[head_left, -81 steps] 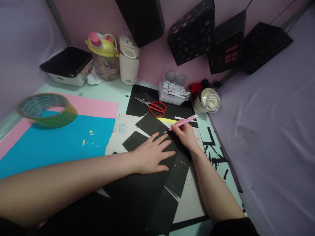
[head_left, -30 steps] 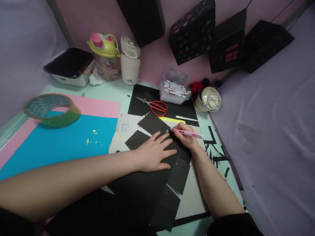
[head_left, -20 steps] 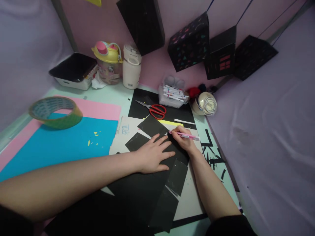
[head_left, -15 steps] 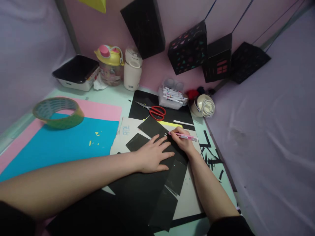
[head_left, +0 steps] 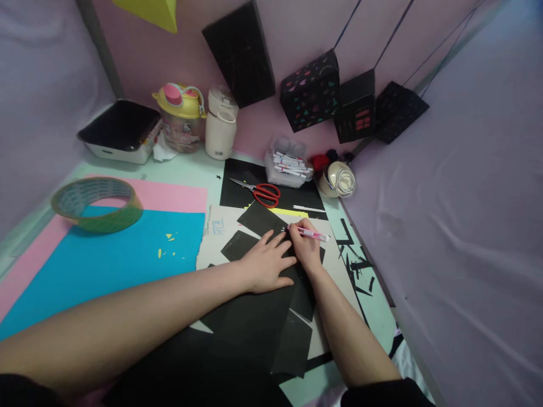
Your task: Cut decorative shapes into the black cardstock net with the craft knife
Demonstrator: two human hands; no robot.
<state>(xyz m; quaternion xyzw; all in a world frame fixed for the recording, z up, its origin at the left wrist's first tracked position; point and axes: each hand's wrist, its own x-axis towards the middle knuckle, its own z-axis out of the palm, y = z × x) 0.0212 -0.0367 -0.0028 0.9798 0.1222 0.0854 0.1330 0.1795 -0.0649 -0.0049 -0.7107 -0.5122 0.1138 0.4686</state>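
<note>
My left hand (head_left: 265,264) lies flat, fingers spread, pressing down a sheet of black paper (head_left: 258,217) on the desk. My right hand (head_left: 304,249) is closed around a pink pen-shaped tool (head_left: 309,233), its tip touching the black paper just beyond my left fingertips. More black paper sheets (head_left: 254,322) overlap underneath, resting on a white board (head_left: 218,229).
Red-handled scissors (head_left: 261,192), a box of markers (head_left: 288,165), a white stick (head_left: 309,208) and a round jar (head_left: 338,180) lie behind. A tape roll (head_left: 97,203) sits on blue paper (head_left: 106,254) over pink paper. Bottles and black paper lanterns (head_left: 311,96) stand at the back. Black scraps (head_left: 354,260) lie to the right.
The pink tool has swung from pointing up-right to lying nearly level, tip on the paper. My right hand has drawn closer to my left. The camera has tilted slightly.
</note>
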